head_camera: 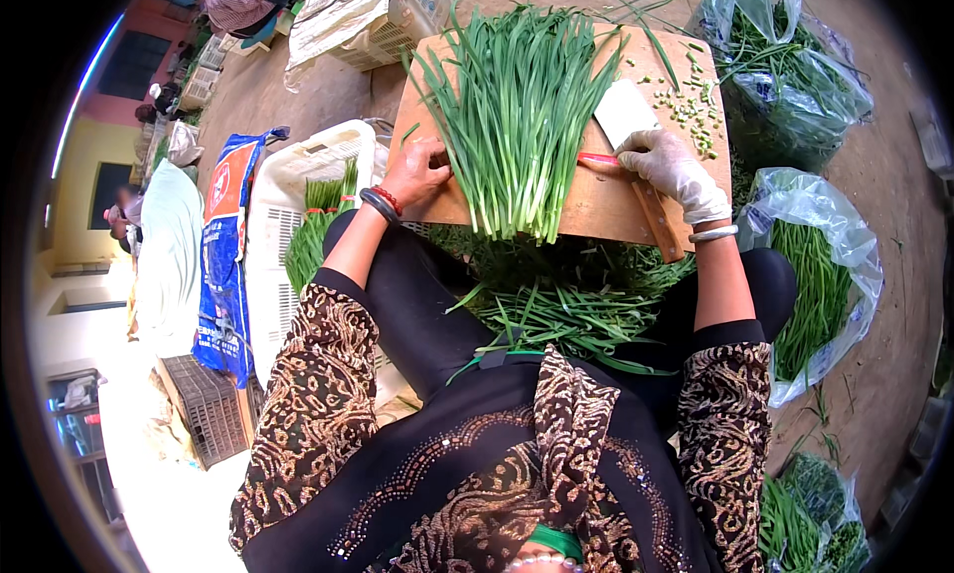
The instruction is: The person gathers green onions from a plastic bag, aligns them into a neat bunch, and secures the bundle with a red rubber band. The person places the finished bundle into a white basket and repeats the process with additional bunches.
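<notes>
A large sheaf of flat green leaves, like garlic chives [522,118], lies on a wooden board [596,208], its pale stem ends toward me and overhanging the near edge. My bare left hand [419,172] rests at the sheaf's left side, fingertips partly hidden by the leaves. My right hand [662,161], in a whitish glove, is closed around something red-handled [598,160], whose tip touches the sheaf's right side. A cleaver lies under or beside that hand, with its pale blade [624,111] up the board and its wooden handle [657,223] toward me. Cut stem bits [697,118] are scattered at the board's right.
Loose leaves [566,312] lie between my legs. At left are a white plastic crate [272,275] with banded bundles and a blue-orange sack [223,252]. Plastic bags of greens [790,96], [809,297] stand at right. Another crate [395,32] stands beyond; people sit farther off.
</notes>
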Available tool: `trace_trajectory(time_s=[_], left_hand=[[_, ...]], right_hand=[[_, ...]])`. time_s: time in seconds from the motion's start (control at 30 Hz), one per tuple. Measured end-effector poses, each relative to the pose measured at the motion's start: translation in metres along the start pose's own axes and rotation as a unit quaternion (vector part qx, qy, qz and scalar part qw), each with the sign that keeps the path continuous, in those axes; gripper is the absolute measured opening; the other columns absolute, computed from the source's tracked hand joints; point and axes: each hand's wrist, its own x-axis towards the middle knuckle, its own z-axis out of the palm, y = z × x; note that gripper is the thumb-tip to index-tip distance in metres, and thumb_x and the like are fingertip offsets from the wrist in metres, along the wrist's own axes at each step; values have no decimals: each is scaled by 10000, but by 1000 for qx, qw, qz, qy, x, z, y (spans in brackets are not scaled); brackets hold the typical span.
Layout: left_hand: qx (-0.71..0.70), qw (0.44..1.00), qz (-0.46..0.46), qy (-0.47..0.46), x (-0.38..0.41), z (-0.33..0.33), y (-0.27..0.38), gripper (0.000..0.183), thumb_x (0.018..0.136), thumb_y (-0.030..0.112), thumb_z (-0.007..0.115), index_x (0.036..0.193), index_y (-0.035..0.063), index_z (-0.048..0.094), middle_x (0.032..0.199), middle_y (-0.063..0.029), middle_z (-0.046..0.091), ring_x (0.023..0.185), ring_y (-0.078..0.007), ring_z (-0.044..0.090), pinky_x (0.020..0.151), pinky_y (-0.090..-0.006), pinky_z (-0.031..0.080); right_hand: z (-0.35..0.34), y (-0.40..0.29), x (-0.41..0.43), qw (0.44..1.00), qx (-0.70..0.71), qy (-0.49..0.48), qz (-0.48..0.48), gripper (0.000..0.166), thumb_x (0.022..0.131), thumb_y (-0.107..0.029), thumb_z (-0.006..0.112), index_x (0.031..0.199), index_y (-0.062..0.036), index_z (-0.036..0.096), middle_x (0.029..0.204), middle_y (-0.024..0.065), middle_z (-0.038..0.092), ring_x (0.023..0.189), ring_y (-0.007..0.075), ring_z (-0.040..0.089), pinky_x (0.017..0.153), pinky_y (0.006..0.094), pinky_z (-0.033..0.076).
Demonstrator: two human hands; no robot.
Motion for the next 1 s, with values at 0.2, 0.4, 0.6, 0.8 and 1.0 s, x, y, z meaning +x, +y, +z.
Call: trace_trajectory(time_s=[0.2,0.4,0.6,0.8,1.0], left_hand=[[-60,988,-88,-112,13,-20,27,193,797,118,610,911,-22,677,788,-178,657,754,-257,638,704,-364,500],[-39,995,-24,-84,20,4,-3,226,853,114,601,1026,-10,677,818,-136,686,769,-234,645,738,-368,513],[149,972,23,-178,23,-59,20,276,853,187,609,770,-67,681,623,-141,652,571,-196,640,572,-333,492],[-67,988,-36,-136,83,-87,128,265,932,203,612,847,-46,647,655,-44,606,606,-112,572,570,-269,441],[-71,959,184,-205,178,17,337,235,931,203,646,900,-30,655,782,-54,642,733,-106,590,662,-258,468]], right_hand=[[-2,3,-7,992,-53,8,-115,275,860,-217,637,1017,-3,708,833,105,688,801,188,650,755,320,513],[-1,11,0,984,-117,105,-86,257,857,-240,592,956,-53,738,820,155,717,776,280,702,745,387,541],[-48,9,-90,926,118,303,-191,270,930,-258,644,1096,-53,701,945,101,716,792,170,667,740,288,525],[-76,199,-196,763,486,418,80,550,942,-486,615,1081,43,667,857,9,685,625,33,557,574,182,461],[-128,313,-171,617,731,284,64,782,921,-594,556,1300,82,457,1016,87,648,673,78,571,549,175,492]])
